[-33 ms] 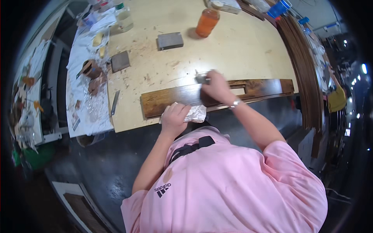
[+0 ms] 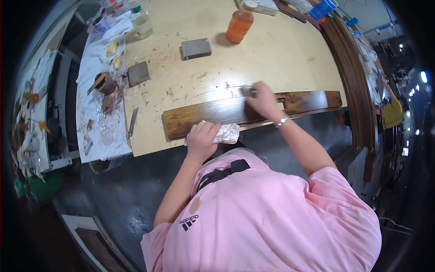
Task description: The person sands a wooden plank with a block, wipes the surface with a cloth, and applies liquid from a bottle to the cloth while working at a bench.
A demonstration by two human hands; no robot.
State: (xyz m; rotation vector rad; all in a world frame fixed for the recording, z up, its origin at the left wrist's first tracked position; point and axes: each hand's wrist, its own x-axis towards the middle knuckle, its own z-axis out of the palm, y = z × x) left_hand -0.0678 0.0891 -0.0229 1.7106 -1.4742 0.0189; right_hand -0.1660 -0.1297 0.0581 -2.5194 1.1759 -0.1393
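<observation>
Right hand (image 2: 264, 100) closed around a small tool (image 2: 246, 91) — blurred, its outer end greyish — above the far edge of the dark-stained wooden plank (image 2: 188, 121), near a rectangular cut-out. Whether the tool touches the wood, I cannot tell. A silvery band (image 2: 281, 122) circles that wrist. Left hand (image 2: 204, 137), fingers bent together, clasps a crumpled white wipe (image 2: 229, 133) at the plank's near edge, left of its middle. The plank lies lengthwise along the near side of the pale worktable (image 2: 276, 56). Beyond it stand a grey rectangular block (image 2: 198, 48) and an amber-filled bottle (image 2: 239, 28); to the left lie a brownish-grey square pad (image 2: 138, 73) and a slim knife-like tool (image 2: 133, 121) — both apart from the hands.
</observation>
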